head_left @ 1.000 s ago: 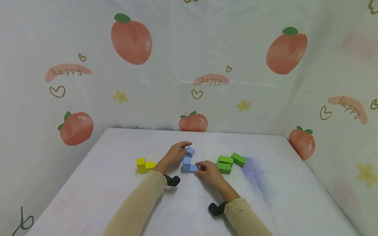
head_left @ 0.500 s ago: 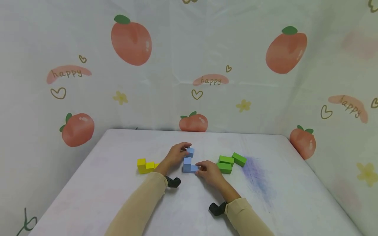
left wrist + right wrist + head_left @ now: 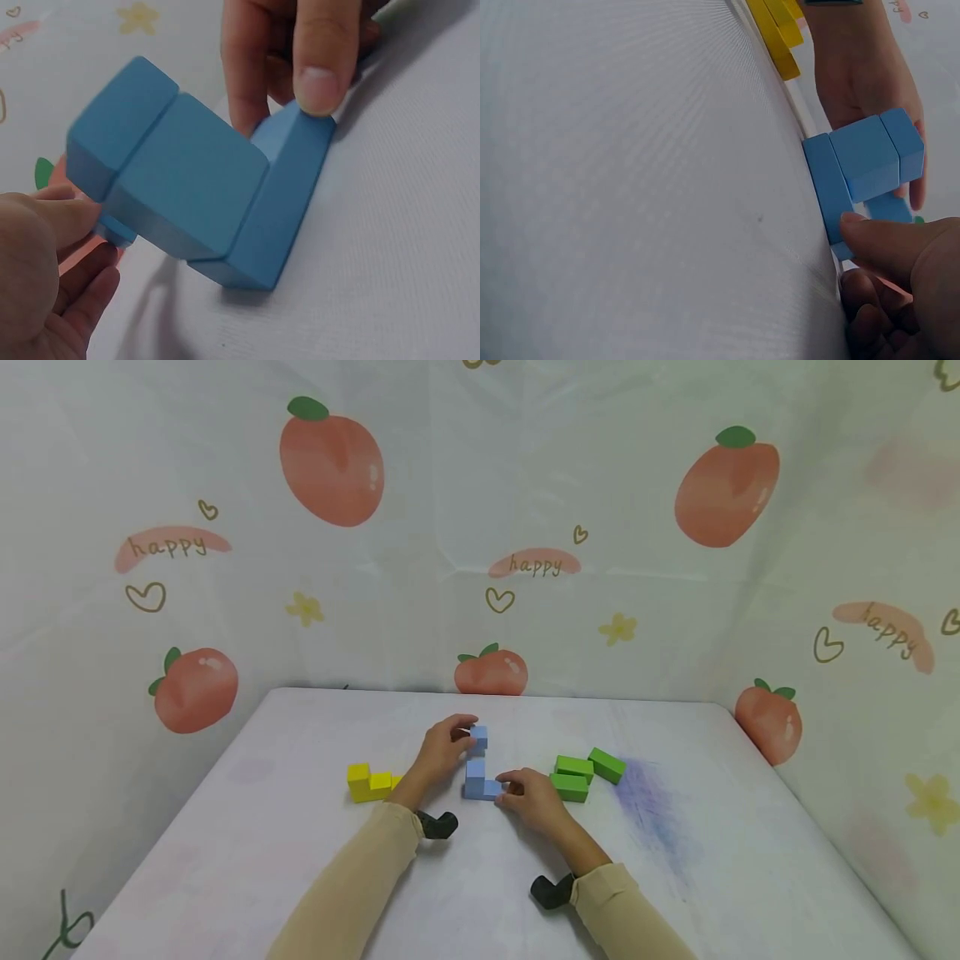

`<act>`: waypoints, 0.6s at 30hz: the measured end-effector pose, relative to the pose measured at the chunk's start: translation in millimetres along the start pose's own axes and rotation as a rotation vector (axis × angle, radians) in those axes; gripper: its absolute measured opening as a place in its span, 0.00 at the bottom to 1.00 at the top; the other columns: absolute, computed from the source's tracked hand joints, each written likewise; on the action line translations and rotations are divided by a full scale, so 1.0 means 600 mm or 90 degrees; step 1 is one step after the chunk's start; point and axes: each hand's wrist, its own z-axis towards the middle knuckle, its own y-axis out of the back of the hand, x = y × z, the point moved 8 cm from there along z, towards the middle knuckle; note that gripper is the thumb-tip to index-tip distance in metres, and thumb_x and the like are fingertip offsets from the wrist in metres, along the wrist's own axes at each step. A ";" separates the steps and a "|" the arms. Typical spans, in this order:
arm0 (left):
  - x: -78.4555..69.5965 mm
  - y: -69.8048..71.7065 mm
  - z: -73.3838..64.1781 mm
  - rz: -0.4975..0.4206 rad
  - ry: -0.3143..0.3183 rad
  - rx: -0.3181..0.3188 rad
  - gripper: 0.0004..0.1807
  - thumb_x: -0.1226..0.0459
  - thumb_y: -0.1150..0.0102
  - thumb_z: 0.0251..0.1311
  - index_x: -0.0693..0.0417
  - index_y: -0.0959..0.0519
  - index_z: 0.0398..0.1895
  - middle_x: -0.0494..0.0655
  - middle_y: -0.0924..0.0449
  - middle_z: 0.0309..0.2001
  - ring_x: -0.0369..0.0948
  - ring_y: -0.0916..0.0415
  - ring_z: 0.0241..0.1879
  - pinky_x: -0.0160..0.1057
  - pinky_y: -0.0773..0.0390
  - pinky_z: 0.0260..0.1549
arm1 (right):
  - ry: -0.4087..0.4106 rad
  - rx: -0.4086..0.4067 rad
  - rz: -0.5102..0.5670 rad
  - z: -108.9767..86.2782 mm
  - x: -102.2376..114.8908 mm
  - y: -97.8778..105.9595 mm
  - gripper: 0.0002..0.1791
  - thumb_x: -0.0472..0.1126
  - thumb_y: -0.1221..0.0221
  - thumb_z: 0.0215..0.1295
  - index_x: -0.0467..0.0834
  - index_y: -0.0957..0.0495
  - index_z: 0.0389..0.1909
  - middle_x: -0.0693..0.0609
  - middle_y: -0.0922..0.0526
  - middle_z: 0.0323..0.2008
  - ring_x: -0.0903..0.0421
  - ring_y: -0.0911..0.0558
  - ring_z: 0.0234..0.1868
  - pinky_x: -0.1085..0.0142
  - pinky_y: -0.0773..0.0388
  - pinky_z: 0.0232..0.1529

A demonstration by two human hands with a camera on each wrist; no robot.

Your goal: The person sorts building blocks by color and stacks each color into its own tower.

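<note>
Near the table's middle stands a step-shaped stack of blue blocks: a long flat block at the bottom, a thicker block on one end, and a thinner one on top. My right hand holds the low end of the bottom block, its thumb against the side. Behind the stack, my left hand grips another blue block between thumb and fingers. In the left wrist view the stack hides most of that held block.
Yellow blocks form a stepped group on the left, partly behind the left forearm. Several green blocks lie just right of the right hand. A patterned cloth hangs behind the white table.
My left hand has moved slightly up and to the left in the head view, carrying the blue block with it. The right hand and the stack stay in place.
</note>
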 end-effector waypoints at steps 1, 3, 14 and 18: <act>-0.003 0.003 -0.001 -0.004 -0.005 -0.007 0.20 0.68 0.41 0.66 0.50 0.24 0.60 0.47 0.23 0.55 0.44 0.25 0.51 0.44 0.26 0.55 | 0.002 0.000 0.000 0.000 0.000 0.000 0.16 0.37 0.34 0.60 0.41 0.18 0.50 0.54 0.25 0.31 0.56 0.27 0.34 0.63 0.27 0.36; -0.009 0.008 -0.002 -0.014 -0.015 -0.021 0.19 0.68 0.41 0.66 0.51 0.24 0.60 0.48 0.22 0.54 0.44 0.25 0.51 0.44 0.26 0.55 | 0.005 0.001 0.000 0.000 0.001 0.000 0.16 0.37 0.34 0.60 0.41 0.18 0.50 0.54 0.25 0.31 0.56 0.27 0.34 0.63 0.27 0.36; -0.038 0.025 -0.013 -0.046 -0.027 -0.047 0.19 0.66 0.41 0.66 0.49 0.24 0.59 0.46 0.22 0.54 0.42 0.25 0.53 0.40 0.27 0.55 | -0.011 0.003 0.009 -0.003 0.001 0.001 0.16 0.36 0.34 0.61 0.42 0.18 0.50 0.53 0.25 0.30 0.55 0.27 0.34 0.63 0.27 0.35; -0.052 0.032 -0.018 -0.057 -0.041 -0.047 0.19 0.66 0.41 0.66 0.49 0.24 0.59 0.49 0.22 0.55 0.43 0.25 0.53 0.40 0.27 0.55 | -0.008 0.003 0.011 -0.002 0.002 0.001 0.16 0.37 0.34 0.60 0.42 0.18 0.50 0.53 0.26 0.30 0.55 0.28 0.34 0.63 0.27 0.35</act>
